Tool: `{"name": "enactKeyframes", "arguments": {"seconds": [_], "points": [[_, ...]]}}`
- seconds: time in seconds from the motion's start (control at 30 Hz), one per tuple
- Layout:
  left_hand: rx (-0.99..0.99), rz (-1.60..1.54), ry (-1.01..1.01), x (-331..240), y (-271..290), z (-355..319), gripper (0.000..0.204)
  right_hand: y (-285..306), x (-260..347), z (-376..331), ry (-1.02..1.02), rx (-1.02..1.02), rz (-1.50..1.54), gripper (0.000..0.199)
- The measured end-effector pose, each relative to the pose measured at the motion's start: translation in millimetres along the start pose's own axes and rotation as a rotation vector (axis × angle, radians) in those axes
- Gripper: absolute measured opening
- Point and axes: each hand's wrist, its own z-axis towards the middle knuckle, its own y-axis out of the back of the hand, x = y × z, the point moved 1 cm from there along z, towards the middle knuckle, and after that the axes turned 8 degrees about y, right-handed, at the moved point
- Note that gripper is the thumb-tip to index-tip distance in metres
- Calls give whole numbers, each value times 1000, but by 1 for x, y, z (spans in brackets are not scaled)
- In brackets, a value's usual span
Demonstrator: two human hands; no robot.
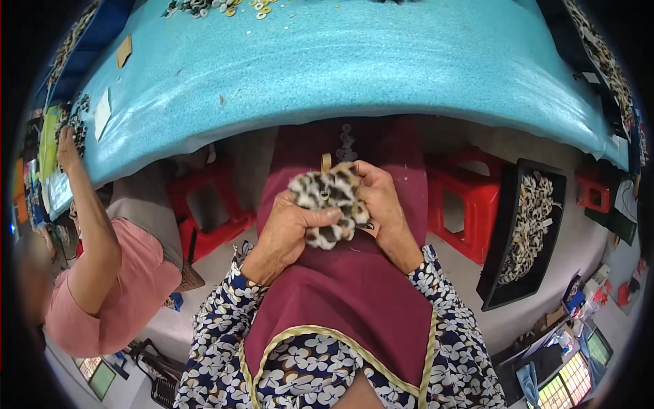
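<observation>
I held a small leopard-print fabric piece (328, 203) over my lap, just below the near edge of the blue foam table (354, 61). My left hand (289, 228) was closed around its lower left side, thumb pressed across the front. My right hand (380, 201) was closed on its right side, fingers curled over the top edge. A short tan strip stood up from the top of the piece, between my two hands. A maroon apron (354, 293) with pale trim covered my lap beneath the hands, and I wore flowered sleeves.

To my right, a black tray (507, 204) on the floor held a heap of similar spotted pieces. A red stool (470, 198) stood between the tray and my knee, and another red stool (204, 204) stood to my left. A person in a pink shirt (116, 286) sat at my left, one hand raised to the table edge. Small pale rings (225, 7) lay scattered at the far side of the table.
</observation>
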Motion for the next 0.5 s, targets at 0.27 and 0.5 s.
{"name": "enactKeyframes", "arguments": {"seconds": [0.27,0.5], "points": [[-4,-98,-59,-1,-8,-9,31,-10,38,-6,228,141,-581,23],[113,-145,16,-1,-9,-6,40,-15,35,-2,217,107,-388,17]]}}
